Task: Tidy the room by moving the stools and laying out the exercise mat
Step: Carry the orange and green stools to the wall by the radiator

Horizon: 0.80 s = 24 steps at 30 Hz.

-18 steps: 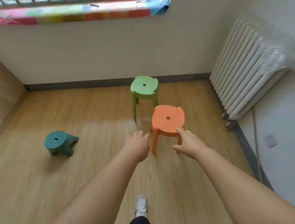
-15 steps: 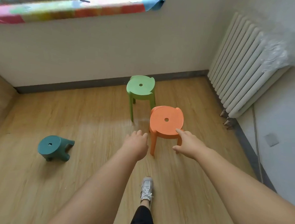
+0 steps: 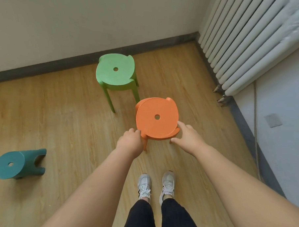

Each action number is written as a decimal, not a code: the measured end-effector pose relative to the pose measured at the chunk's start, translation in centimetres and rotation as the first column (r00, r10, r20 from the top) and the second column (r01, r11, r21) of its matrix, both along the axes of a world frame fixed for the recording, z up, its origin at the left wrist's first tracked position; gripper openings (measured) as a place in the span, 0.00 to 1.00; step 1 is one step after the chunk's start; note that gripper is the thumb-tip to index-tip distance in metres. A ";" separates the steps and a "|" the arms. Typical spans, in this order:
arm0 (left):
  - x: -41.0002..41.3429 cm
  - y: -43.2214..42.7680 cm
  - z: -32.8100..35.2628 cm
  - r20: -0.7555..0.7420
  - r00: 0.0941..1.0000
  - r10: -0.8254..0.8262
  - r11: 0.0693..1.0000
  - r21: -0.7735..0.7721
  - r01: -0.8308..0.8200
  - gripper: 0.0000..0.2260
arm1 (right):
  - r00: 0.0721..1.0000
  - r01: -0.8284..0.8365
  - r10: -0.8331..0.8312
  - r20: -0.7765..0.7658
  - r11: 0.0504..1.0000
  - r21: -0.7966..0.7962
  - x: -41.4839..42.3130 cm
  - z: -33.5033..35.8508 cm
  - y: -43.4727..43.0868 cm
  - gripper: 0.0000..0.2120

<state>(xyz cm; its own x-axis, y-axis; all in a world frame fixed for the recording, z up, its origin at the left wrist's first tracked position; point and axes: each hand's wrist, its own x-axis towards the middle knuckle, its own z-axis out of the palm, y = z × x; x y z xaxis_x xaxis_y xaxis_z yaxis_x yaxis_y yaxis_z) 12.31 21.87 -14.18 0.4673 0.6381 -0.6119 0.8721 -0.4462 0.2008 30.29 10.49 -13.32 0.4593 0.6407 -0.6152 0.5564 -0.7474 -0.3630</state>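
Your round orange plastic stool (image 3: 156, 118) stands upright on the wooden floor (image 3: 59, 118), just in front of your feet. Its seat sits between your two hands. Your left hand (image 3: 129, 143) is at the near left edge of the seat. The back of the hand hides the fingers, so I cannot tell if they hold the rim or only touch it. Your right hand (image 3: 188, 137) is spread out, with the pointing finger straight along the near right edge. It grips nothing yet. Both hands are about equally near, one on each side, so I think a lift straight up should work. The light green plastic stool (image 3: 115, 69) stands just behind, close but apart. The dark teal plastic stool (image 3: 18, 164) lies on its side, well off to your left.
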 end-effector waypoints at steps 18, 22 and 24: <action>5.9 6.3 -24.1 0.095 0.771 0.629 0.755 -0.308 -0.578 0.37 | 0.803 0.508 -0.478 -0.355 0.861 -0.011 9.8 -24.7 7.0 0.42; 6.0 7.5 -26.2 0.121 0.688 0.716 0.686 -0.305 -0.660 0.40 | 0.682 0.600 -0.558 -0.472 0.797 -0.075 10.2 -27.2 7.6 0.41; 5.3 8.0 -27.0 0.108 0.647 0.755 0.630 -0.391 -0.671 0.32 | 0.615 0.638 -0.592 -0.521 0.762 -0.112 10.1 -28.0 7.5 0.44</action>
<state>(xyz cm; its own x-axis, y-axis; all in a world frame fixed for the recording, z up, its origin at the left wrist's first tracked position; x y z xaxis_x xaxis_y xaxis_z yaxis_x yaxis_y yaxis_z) 17.64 29.89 -41.14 0.0964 0.6445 -0.7585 0.7903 0.4137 0.4520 40.42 17.96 -41.30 0.4059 0.3784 -0.8319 -0.3032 -0.8030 -0.5132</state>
